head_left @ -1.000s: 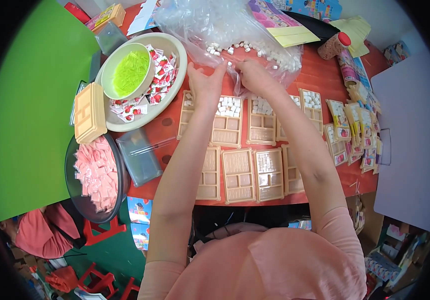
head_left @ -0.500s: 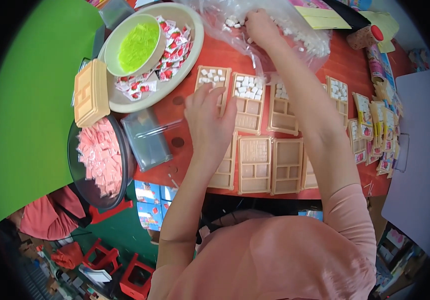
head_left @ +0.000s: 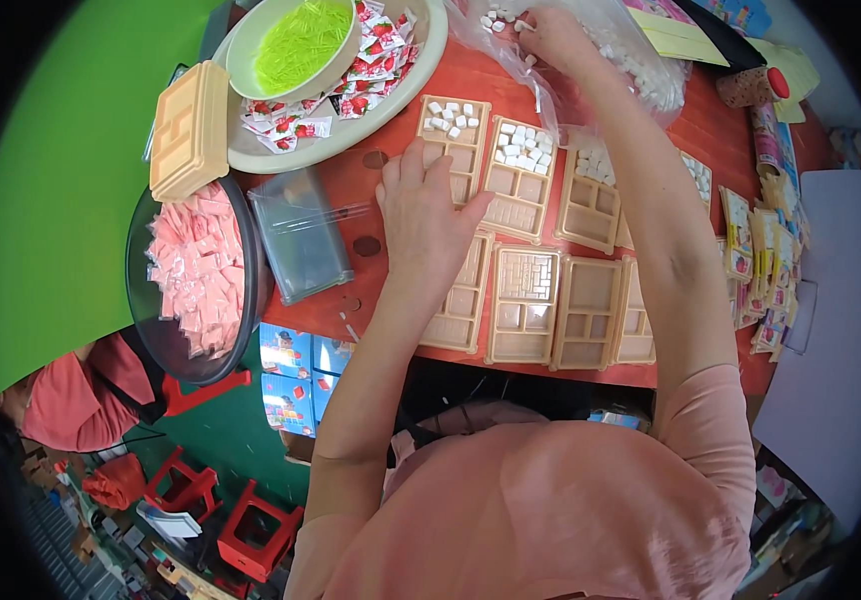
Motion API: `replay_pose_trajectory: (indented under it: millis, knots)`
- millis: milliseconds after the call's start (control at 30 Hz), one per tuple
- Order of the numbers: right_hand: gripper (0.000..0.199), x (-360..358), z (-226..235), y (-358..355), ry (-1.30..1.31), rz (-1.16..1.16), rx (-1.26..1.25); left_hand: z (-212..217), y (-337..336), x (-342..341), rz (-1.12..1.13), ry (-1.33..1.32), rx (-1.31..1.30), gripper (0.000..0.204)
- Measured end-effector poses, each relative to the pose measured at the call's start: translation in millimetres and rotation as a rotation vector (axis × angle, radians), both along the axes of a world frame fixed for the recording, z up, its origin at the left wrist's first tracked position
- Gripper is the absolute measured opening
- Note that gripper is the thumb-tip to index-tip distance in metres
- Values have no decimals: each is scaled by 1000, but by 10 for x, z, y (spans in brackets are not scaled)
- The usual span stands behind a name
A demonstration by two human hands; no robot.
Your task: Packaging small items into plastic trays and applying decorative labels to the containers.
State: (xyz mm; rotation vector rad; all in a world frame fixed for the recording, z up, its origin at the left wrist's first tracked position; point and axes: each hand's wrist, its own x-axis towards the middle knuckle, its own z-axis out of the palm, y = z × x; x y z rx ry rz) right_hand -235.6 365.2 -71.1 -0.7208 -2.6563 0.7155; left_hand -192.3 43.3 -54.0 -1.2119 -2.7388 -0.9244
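Note:
My left hand (head_left: 423,215) is open, fingers spread over the near part of the leftmost back tray (head_left: 459,152), a beige compartment tray with white pieces in its far section. My right hand (head_left: 558,42) reaches into a clear plastic bag (head_left: 641,70) of small white marshmallow-like pieces; its fingers are curled, with white at the tips. Beside the left hand, another beige tray (head_left: 519,190) has its far compartment filled with white pieces. Nearer me lie several trays without white pieces, including one with a brick pattern (head_left: 526,305). My right forearm hides part of the back row.
At left are a large basin (head_left: 438,50) with strawberry-printed sachets, a bowl of green pieces (head_left: 301,48), a black tub of pink packets (head_left: 201,270), stacked beige trays (head_left: 189,135) and a clear box (head_left: 301,235). Packed trays (head_left: 776,265) pile up at right. Red stools (head_left: 259,530) stand below.
The whole view has shifted, so the table sits higher in the picture. My left hand has settled lower over the leftmost tray. My right hand stays in the bag, fingers curled.

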Motion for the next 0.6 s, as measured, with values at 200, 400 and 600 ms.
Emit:
replay_pose_trajectory:
  millis: [200,400,600]
  knots:
    - [31,613,488,-352,45,-33,-11,4,40,24,-21,-10,9,61]
    - [27,699,685,-1282,-36,363,-66,47,40,-22,-8,-47,33,74]
    - [35,566,274,-1418,-39,347,73,47,59,-60,-49,-89,-9,73]
